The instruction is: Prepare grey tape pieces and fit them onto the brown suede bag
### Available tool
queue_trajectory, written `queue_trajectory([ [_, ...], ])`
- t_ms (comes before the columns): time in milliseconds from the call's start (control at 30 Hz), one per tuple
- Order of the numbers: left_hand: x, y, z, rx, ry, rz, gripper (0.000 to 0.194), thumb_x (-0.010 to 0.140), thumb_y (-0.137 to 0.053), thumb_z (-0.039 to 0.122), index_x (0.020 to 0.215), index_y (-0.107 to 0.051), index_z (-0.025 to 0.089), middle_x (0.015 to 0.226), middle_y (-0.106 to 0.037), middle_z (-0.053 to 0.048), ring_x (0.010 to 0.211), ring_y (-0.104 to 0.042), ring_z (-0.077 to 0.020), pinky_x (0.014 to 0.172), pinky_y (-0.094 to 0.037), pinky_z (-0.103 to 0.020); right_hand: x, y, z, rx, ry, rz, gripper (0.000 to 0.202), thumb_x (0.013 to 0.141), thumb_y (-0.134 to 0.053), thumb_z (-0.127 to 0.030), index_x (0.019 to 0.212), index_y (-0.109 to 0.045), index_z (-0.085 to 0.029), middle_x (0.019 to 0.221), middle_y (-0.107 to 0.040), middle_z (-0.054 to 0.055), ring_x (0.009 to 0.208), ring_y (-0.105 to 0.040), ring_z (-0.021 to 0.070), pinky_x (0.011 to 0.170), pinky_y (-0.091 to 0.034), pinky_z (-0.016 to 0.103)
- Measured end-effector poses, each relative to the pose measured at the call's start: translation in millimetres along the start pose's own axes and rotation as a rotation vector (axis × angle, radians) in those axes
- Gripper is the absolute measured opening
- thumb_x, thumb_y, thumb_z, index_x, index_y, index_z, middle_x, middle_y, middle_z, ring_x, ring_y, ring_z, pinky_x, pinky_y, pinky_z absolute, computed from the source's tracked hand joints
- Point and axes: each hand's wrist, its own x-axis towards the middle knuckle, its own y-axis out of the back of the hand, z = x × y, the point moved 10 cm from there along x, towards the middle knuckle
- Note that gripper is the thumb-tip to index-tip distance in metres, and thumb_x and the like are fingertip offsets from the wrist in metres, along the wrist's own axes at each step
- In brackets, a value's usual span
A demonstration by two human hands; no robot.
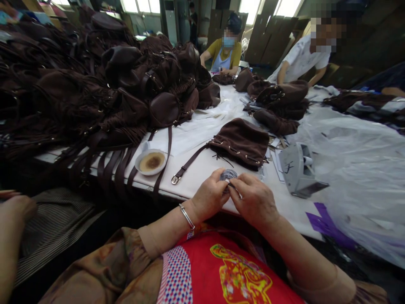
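Observation:
My left hand (pixel 210 191) is closed around a small ball of grey thread (pixel 228 174), its strands wound in a bundle. From the other side, my right hand (pixel 255 196) pinches at the lower edge of the same ball, thumb and forefinger together. The fingertips hide the ball's underside. Both hands are at the near edge of the white table (pixel 193 177). Just beyond them lies a dark brown suede drawstring bag (pixel 242 141), its eyelets facing me. A strap with a metal buckle (pixel 176 179) stretches from it to the left.
Brown bags (pixel 126 84) form a high heap at left, straps hanging over the edge. A bowl of brownish stuff (pixel 151 162) sits left of my hands. At right are a grey tape dispenser (pixel 299 169) and clear plastic sheeting (pixel 357 156). Co-workers (pixel 226 50) sit across; another person's arm (pixel 14 223) shows left.

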Motion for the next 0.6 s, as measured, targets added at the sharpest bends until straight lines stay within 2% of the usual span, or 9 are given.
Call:
queue_trajectory([
  [167, -1.5, 0.1, -1.0, -0.016, 0.001, -0.030, 0.016, 0.088, -0.059, 0.019, 0.102, -0.063, 0.012, 0.136, -0.050, -0.019, 0.130, -0.051, -0.0279, 0.110, -0.047, -0.043, 4.4, -9.9, -3.9, -0.062, 0.085, -0.069, 0.022, 0.091, -0.050, -0.014, 0.073, -0.062, -0.019, 0.076, -0.058, 0.007, 0.069, -0.048, 0.0188, 0.064, -0.036, 0.032],
  [400, -1.4, -2.9, -13.2, -0.162, 0.091, -0.074, 0.011, 0.076, -0.072, 0.017, 0.087, -0.068, 0.015, 0.117, -0.063, -0.012, 0.109, -0.062, -0.0231, 0.100, -0.052, -0.037, 17.8, -15.7, -9.1, 0.076, 0.333, -0.207, 0.015, 0.086, -0.053, -0.007, 0.088, -0.065, -0.016, 0.084, -0.059, 0.008, 0.078, -0.051, 0.0195, 0.071, -0.039, 0.031],
  [467, -0.4, -2.6, -14.7, -0.178, 0.115, -0.093, 0.011, 0.076, -0.074, 0.020, 0.085, -0.069, 0.015, 0.112, -0.064, -0.011, 0.104, -0.063, -0.0218, 0.097, -0.053, -0.035, 19.8, -13.9, -4.0, 0.188, 0.342, -0.208, 0.017, 0.087, -0.051, -0.007, 0.088, -0.064, -0.017, 0.084, -0.059, 0.006, 0.077, -0.052, 0.0180, 0.070, -0.040, 0.030],
  [600, 2.7, -4.4, -13.6, -0.176, 0.129, -0.141, 0.013, 0.077, -0.073, 0.023, 0.088, -0.071, 0.016, 0.107, -0.066, -0.010, 0.101, -0.063, -0.0216, 0.093, -0.054, -0.034, 20.8, -13.1, 8.5, 0.324, 0.246, -0.141, 0.019, 0.092, -0.046, -0.013, 0.084, -0.063, -0.017, 0.085, -0.059, 0.007, 0.077, -0.054, 0.0166, 0.070, -0.043, 0.028],
])
